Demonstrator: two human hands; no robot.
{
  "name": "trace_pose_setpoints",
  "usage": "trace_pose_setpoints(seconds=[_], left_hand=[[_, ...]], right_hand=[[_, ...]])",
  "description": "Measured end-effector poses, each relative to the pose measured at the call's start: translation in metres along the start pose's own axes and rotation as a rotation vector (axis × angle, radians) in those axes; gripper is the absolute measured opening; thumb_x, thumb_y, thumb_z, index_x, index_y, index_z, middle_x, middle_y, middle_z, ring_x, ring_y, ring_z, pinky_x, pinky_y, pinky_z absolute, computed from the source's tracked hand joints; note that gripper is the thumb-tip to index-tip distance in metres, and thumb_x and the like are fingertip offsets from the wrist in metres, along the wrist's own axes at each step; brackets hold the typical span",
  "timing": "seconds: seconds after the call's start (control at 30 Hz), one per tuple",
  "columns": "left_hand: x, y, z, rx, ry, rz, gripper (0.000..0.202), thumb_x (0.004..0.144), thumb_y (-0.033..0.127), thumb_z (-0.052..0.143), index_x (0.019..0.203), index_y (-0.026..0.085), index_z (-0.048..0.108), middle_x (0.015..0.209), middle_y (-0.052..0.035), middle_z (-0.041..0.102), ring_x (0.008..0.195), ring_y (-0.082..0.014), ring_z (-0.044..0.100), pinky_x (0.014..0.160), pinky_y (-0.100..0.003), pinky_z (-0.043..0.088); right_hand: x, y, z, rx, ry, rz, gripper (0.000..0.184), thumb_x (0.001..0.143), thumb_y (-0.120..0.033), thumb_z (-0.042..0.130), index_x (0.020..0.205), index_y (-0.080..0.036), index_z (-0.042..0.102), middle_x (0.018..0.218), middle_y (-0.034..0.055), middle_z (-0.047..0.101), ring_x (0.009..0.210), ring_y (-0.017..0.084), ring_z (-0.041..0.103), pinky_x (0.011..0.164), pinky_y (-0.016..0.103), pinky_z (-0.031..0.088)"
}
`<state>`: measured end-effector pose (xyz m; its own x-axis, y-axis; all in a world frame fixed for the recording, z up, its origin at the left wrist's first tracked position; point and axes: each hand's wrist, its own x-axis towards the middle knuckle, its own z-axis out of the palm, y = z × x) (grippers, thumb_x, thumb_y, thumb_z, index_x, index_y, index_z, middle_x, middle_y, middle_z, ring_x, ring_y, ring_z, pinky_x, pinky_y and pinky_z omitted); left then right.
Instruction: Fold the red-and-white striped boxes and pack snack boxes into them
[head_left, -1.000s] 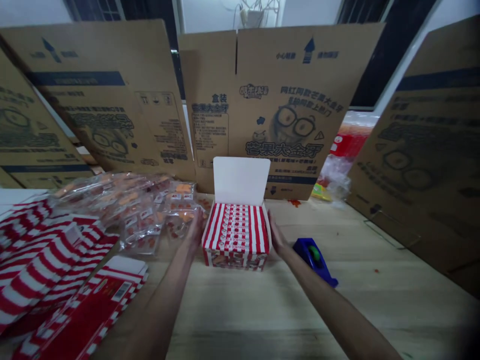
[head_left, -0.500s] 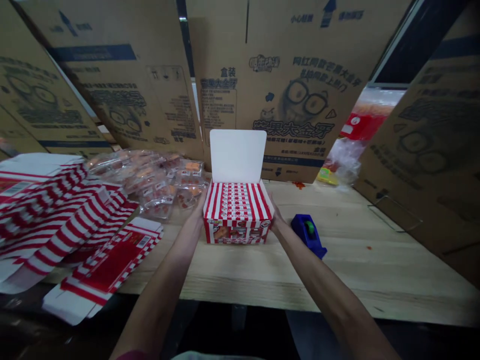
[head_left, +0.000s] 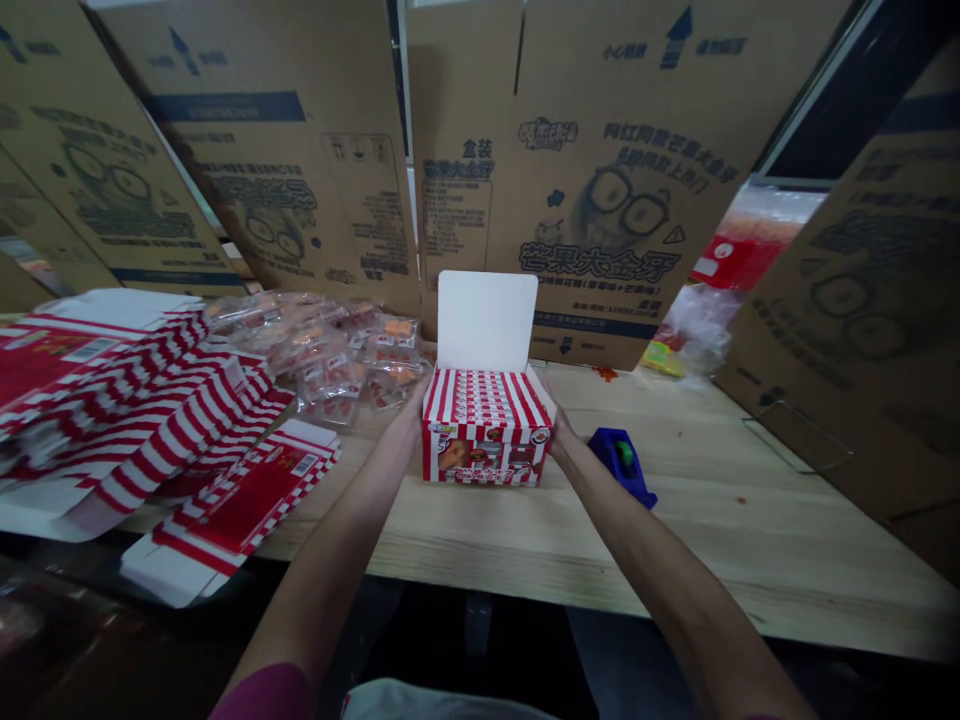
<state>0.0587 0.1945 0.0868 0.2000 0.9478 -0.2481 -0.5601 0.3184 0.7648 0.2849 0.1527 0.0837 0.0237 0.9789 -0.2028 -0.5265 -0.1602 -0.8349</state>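
Observation:
A red-and-white striped display box (head_left: 484, 458) stands on the wooden table in front of me, its white lid flap (head_left: 487, 322) raised at the back. Inside, a row of small striped packs (head_left: 487, 397) is packed side by side. My left hand (head_left: 417, 408) presses against the box's left side and my right hand (head_left: 557, 424) against its right side, so the box is gripped between them. Most of the fingers are hidden behind the box walls.
Right of the box sits a blue tape dispenser (head_left: 624, 466) with green tape. Clear bags of orange pieces (head_left: 330, 375) lie at the back left. Flattened striped cartons (head_left: 180, 410) are stacked at the left. Large cardboard boxes (head_left: 600, 130) line the back, and a bent wire (head_left: 799, 440) lies right.
My view has turned slightly left, so everything appears shifted to the right. Both hands remain on the sides of the striped box, and its lid flap stays up.

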Motion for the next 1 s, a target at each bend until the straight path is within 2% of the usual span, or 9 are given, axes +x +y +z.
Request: trace_pose_setpoints(seconds=[0.13, 0.27, 0.43, 0.53, 0.6, 0.73, 0.83, 0.93, 1.0], left_hand=[[-0.002, -0.006, -0.007, 0.134, 0.012, 0.057, 0.037, 0.084, 0.041, 0.063, 0.112, 0.016, 0.065, 0.111, -0.0108, 0.072, 0.107, -0.0291, 0.066, 0.098, -0.041, 0.050], [-0.009, -0.018, -0.023, 0.270, 0.023, 0.107, 0.055, 0.078, 0.029, 0.070, 0.131, 0.030, 0.055, 0.132, -0.0035, 0.061, 0.120, -0.0274, 0.058, 0.101, -0.041, 0.047], [-0.003, -0.013, -0.036, 0.443, 0.000, 0.084, 0.084, 0.064, 0.018, 0.076, 0.142, 0.024, 0.044, 0.137, -0.0096, 0.056, 0.114, -0.0292, 0.060, 0.097, -0.041, 0.048], [0.006, 0.001, -0.039, 0.536, -0.064, 0.047, 0.086, 0.057, 0.014, 0.078, 0.138, 0.027, 0.050, 0.136, -0.0077, 0.058, 0.111, -0.0276, 0.061, 0.094, -0.037, 0.049], [0.013, 0.010, -0.041, 0.597, -0.102, 0.020, 0.087, 0.053, 0.012, 0.080, 0.135, 0.029, 0.054, 0.134, -0.0065, 0.059, 0.111, -0.0271, 0.060, 0.093, -0.035, 0.049], [0.022, 0.018, -0.045, 0.688, -0.182, -0.022, 0.093, 0.051, 0.014, 0.082, 0.137, 0.033, 0.050, 0.128, -0.0070, 0.062, 0.104, -0.0264, 0.063, 0.087, -0.035, 0.050], [0.026, 0.020, -0.047, 0.747, -0.231, -0.017, 0.094, 0.051, 0.017, 0.082, 0.137, 0.036, 0.049, 0.126, -0.0067, 0.063, 0.101, -0.0257, 0.064, 0.085, -0.036, 0.051], [0.027, 0.023, -0.047, 0.817, -0.254, 0.030, 0.087, 0.052, 0.020, 0.082, 0.133, 0.034, 0.052, 0.124, -0.0070, 0.063, 0.103, -0.0268, 0.063, 0.086, -0.039, 0.050], [0.025, 0.026, -0.046, 0.867, -0.247, 0.103, 0.078, 0.053, 0.021, 0.082, 0.127, 0.030, 0.058, 0.125, -0.0078, 0.062, 0.109, -0.0285, 0.059, 0.093, -0.041, 0.047]], right_hand=[[-0.005, 0.008, -0.009, -0.201, -0.064, -0.144, 0.064, 0.084, -0.070, 0.046, 0.125, -0.023, 0.059, 0.117, 0.0075, 0.070, 0.113, 0.029, 0.063, 0.098, 0.048, 0.050], [-0.010, 0.022, -0.032, -0.489, -0.079, -0.321, 0.067, 0.078, -0.061, 0.059, 0.136, -0.029, 0.051, 0.145, 0.0017, 0.048, 0.135, 0.025, 0.044, 0.111, 0.045, 0.037], [0.007, 0.022, -0.057, -0.725, -0.032, -0.415, 0.063, 0.071, -0.061, 0.067, 0.122, -0.023, 0.065, 0.155, 0.0043, 0.033, 0.145, 0.027, 0.024, 0.119, 0.045, 0.018], [0.022, 0.013, -0.062, -0.896, -0.073, -0.546, 0.054, 0.080, -0.062, 0.056, 0.112, -0.020, 0.069, 0.150, 0.0087, 0.040, 0.141, 0.027, 0.033, 0.117, 0.044, 0.023], [0.028, 0.007, -0.063, -1.022, -0.109, -0.597, 0.053, 0.084, -0.059, 0.052, 0.113, -0.019, 0.068, 0.145, 0.0110, 0.048, 0.135, 0.027, 0.041, 0.115, 0.045, 0.028], [0.035, -0.003, -0.064, -1.148, -0.178, -0.583, 0.052, 0.084, -0.052, 0.052, 0.125, -0.022, 0.061, 0.142, 0.0094, 0.050, 0.136, 0.029, 0.039, 0.116, 0.052, 0.023], [0.041, -0.009, -0.063, -1.219, -0.245, -0.559, 0.050, 0.084, -0.048, 0.049, 0.128, -0.025, 0.058, 0.143, 0.0063, 0.050, 0.137, 0.028, 0.038, 0.117, 0.052, 0.022], [0.045, -0.012, -0.061, -1.282, -0.277, -0.563, 0.050, 0.085, -0.043, 0.046, 0.131, -0.023, 0.055, 0.145, 0.0071, 0.048, 0.135, 0.028, 0.040, 0.114, 0.051, 0.027], [0.044, -0.013, -0.060, -1.329, -0.274, -0.584, 0.048, 0.085, -0.039, 0.045, 0.129, -0.021, 0.056, 0.142, 0.0088, 0.050, 0.133, 0.030, 0.040, 0.113, 0.054, 0.027]])
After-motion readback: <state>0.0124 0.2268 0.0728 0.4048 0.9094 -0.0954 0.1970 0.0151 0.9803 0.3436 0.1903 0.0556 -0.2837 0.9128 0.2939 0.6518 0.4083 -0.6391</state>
